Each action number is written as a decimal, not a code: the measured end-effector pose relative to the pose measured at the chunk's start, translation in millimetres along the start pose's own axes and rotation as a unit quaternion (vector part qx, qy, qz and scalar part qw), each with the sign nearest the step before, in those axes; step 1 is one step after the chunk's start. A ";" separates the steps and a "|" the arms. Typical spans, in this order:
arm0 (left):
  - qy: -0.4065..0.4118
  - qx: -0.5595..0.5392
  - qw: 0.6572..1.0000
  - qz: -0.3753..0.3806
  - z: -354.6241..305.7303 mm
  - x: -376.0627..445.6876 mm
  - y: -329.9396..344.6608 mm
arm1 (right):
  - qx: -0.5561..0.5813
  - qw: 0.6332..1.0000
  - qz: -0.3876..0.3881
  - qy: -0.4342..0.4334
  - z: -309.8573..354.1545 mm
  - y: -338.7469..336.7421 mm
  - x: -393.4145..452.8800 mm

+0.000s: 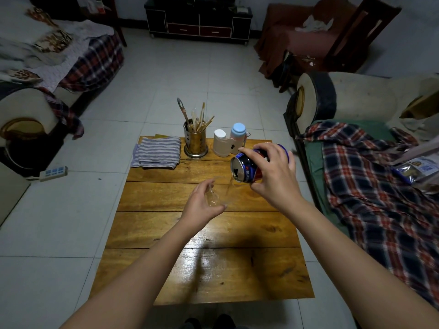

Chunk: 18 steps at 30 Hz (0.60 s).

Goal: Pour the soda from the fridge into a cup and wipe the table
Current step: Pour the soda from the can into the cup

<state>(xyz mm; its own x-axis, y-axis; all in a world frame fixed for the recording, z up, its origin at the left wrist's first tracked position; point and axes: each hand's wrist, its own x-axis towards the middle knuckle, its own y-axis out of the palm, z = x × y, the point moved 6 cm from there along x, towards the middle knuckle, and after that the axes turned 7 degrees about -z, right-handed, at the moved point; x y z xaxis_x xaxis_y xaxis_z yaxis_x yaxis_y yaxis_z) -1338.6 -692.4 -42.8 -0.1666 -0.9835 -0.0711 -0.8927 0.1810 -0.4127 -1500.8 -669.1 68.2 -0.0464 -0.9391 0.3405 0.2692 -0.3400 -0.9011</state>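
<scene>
Right hand (273,176) wraps its fingers and thumb around a dark blue and red aluminium soda can (247,168), tipped on its side with the opened top facing the left hand, and a thin stream of liquid falls from the mouth. Just below and to the left of that mouth, the left hand (202,205) curls around a clear, thin-walled plastic cup (217,191), whose outline is faint against the wood; how much liquid is in it cannot be told. Both hands are held over the middle of the low, glossy wooden plank surface (202,269), the can raised above it and the cup at or close to it. Beyond the left hand, at the far edge of the surface, lies a folded grey and white striped cloth (158,151). Beyond and between the two hands stands a brass-coloured metal utensil holder (195,142) filled with wooden chopsticks and a metal-handled tool. Just beyond the right hand stand a white cylindrical container (221,142) and, touching it, a small bottle with a pale blue cap (238,136). To the right of the right hand, beside the surface, a red, blue and white plaid blanket (370,184) covers a sofa. Off to the left of the left hand, a white power strip (53,173) lies on the pale tiled floor (71,222).
</scene>
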 end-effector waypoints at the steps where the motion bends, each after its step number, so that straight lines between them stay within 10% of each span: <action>1: 0.000 0.001 1.000 -0.001 -0.5 -0.1 -0.2 | -0.001 1.000 0.001 -0.001 0.3 -0.2 0.2; 18: 0.007 0.005 1.000 -0.005 -1.1 -3.9 -0.2 | -0.002 1.000 0.002 -0.007 2.7 -2.0 -1.8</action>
<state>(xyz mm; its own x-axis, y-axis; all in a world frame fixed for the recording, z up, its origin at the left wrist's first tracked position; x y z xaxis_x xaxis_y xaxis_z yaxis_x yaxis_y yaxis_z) -1338.2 -688.7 -41.4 -0.1639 -0.9850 -0.0542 -0.8898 0.1713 -0.4229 -1498.7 -666.6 70.1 -0.0320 -0.9399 0.3399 0.2648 -0.3359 -0.9039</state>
